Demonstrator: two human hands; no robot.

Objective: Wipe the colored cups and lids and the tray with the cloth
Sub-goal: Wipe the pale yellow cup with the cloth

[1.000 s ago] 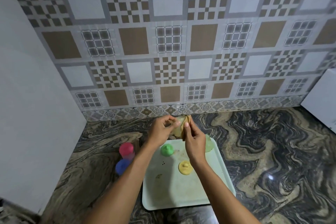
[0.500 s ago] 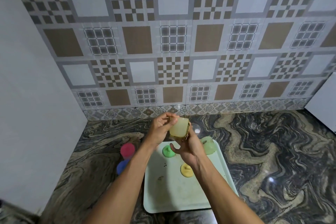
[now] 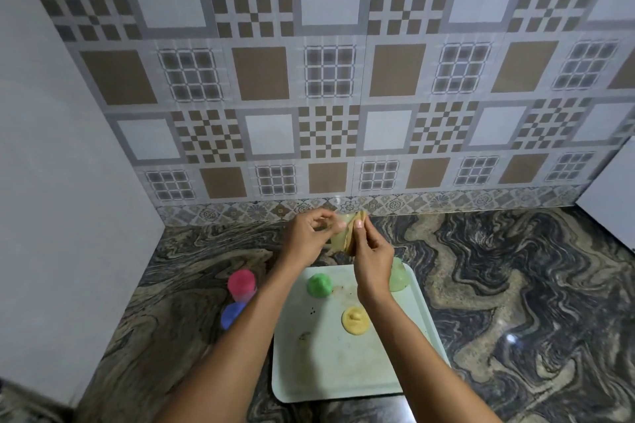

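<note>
Above the far edge of the pale green tray (image 3: 343,374), my left hand (image 3: 309,237) grips a translucent yellowish cup (image 3: 338,237). My right hand (image 3: 372,257) presses a tan cloth (image 3: 354,233) against the cup's side. A green lid (image 3: 319,284) and a yellow lid (image 3: 355,319) lie on the tray, which shows some dirt spots. A light green cup (image 3: 398,275) stands at the tray's far right corner, partly hidden by my right hand. Left of the tray stand a pink-lidded cup (image 3: 241,283) and a blue-lidded cup (image 3: 232,314).
The tray rests on a dark swirled marble counter (image 3: 515,285). A patterned tile wall runs along the back, a plain white wall (image 3: 68,216) on the left. A white panel (image 3: 615,192) stands at the right edge.
The cup has turned between my hands, and my right hand with the cloth has come back over its side.
</note>
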